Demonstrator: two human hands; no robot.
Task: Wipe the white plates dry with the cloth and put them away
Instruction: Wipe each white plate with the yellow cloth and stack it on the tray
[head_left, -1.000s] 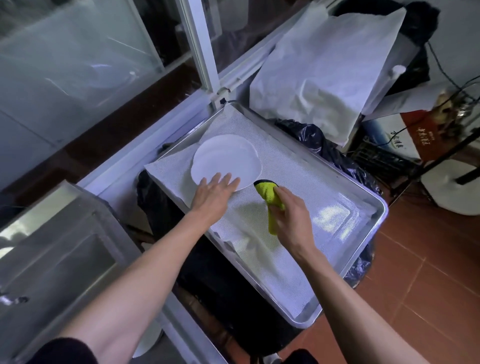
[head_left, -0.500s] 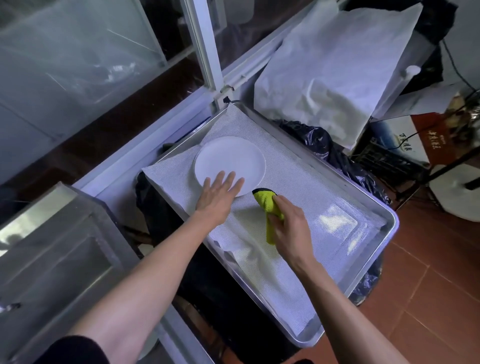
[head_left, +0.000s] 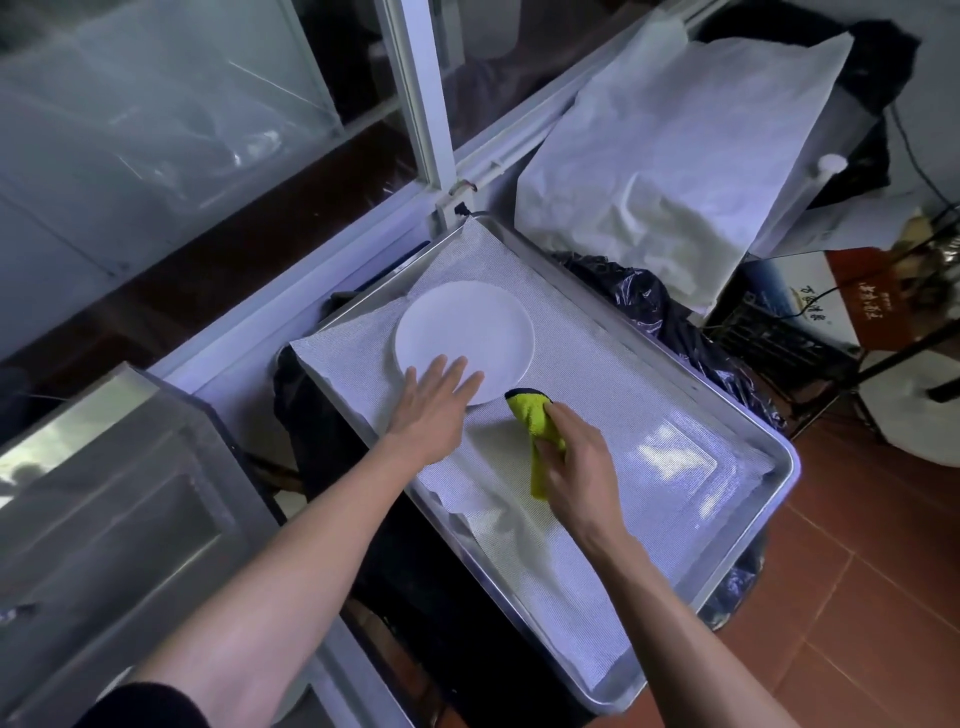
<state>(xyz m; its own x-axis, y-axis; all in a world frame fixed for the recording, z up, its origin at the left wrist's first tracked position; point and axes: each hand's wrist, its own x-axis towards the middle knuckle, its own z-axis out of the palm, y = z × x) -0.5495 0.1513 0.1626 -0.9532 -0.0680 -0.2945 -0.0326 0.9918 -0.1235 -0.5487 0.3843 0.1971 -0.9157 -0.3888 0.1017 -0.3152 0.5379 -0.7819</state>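
My left hand (head_left: 434, 405), fingers flat, rests on the white plate (head_left: 464, 335) (on the lined tray (head_left: 748, 525)); my right hand (head_left: 574, 467) grips the yellow cloth (head_left: 535, 426)

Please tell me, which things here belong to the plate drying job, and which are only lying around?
Job: white plate; yellow cloth in the right hand; left hand on the plate; lined metal tray.

Lying about: white paper bag; black plastic bag; printed box.

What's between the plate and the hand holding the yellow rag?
Only the rag's dark-edged tip: the yellow cloth, gripped by the right hand, reaches the white plate, per head view.
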